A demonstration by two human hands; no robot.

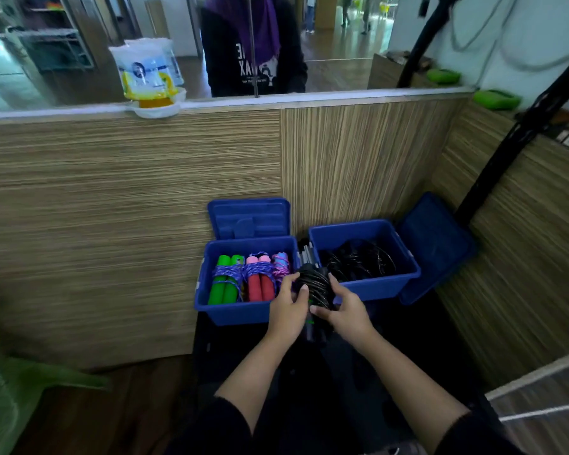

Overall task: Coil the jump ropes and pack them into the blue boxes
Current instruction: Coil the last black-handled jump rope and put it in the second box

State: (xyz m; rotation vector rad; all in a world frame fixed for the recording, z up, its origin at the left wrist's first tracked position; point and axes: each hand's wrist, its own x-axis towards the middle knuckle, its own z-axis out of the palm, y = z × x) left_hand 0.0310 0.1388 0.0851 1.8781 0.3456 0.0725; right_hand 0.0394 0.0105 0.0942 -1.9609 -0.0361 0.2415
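Between two blue boxes I hold a black jump rope [314,284], its cord wound around the handles. My left hand [288,310] grips its left side and my right hand [344,310] its right side. The left blue box [235,308] holds coiled ropes side by side: one with green handles [226,284], one with red and pink handles [260,282], and a pink-and-blue one [281,262]. The right blue box [375,285] contains loose black ropes [357,259].
Each box has its blue lid [248,218] leaning behind or beside it, the other lid [436,247] against the right wall. Wood-grain partitions close off the back and right. A person stands behind the partition. A green chair [20,382] is at the lower left.
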